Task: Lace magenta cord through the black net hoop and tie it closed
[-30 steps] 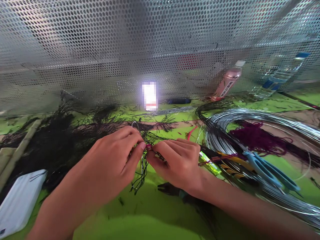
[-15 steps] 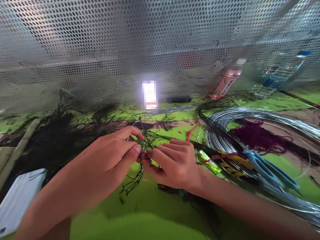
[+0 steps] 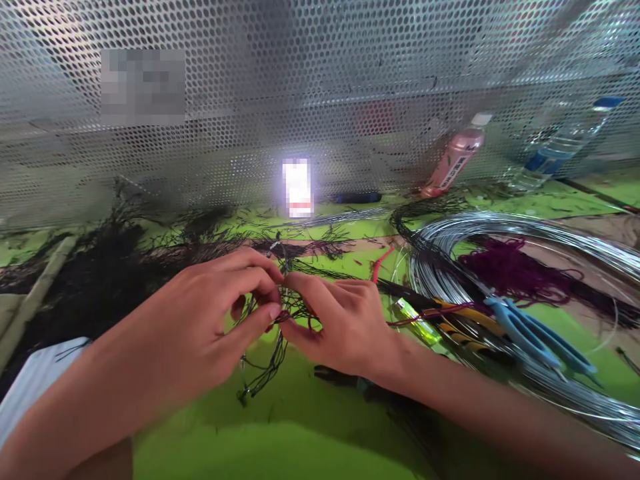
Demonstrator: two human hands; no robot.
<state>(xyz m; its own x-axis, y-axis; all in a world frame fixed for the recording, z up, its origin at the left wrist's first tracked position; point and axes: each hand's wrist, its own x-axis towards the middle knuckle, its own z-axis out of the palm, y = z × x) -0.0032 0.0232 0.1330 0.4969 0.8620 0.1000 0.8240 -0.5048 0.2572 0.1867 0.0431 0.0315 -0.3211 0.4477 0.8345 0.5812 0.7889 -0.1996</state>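
Close together in the middle of the view, both hands work on a small bundle of black threads and wire (image 3: 267, 373) that hangs down below the fingers. My left hand (image 3: 225, 310) is closed, its thumb and fingertips pinching the bundle where dark purple thread (image 3: 285, 316) crosses it. From the other side my right hand (image 3: 345, 317) pinches the purple thread with thumb and forefinger, the other fingers curled. A length of this thread runs out to the right past the wrist. The exact grip between the fingertips is partly hidden.
At right lie a coil of silver wire (image 3: 530, 223), blue-handled scissors (image 3: 540, 337), a green lighter (image 3: 420, 323) and purple yarn (image 3: 515, 270). Black thread (image 3: 100, 280) heaps at left beside a white phone-like slab (image 3: 35, 373). Two bottles, one pink (image 3: 455, 157), lean at the perforated metal panel (image 3: 320, 80).
My right forefinger and thumb have spread and risen toward the left fingertips. My left fingers are bent further round the bundle, and the left forearm sits slightly farther left.
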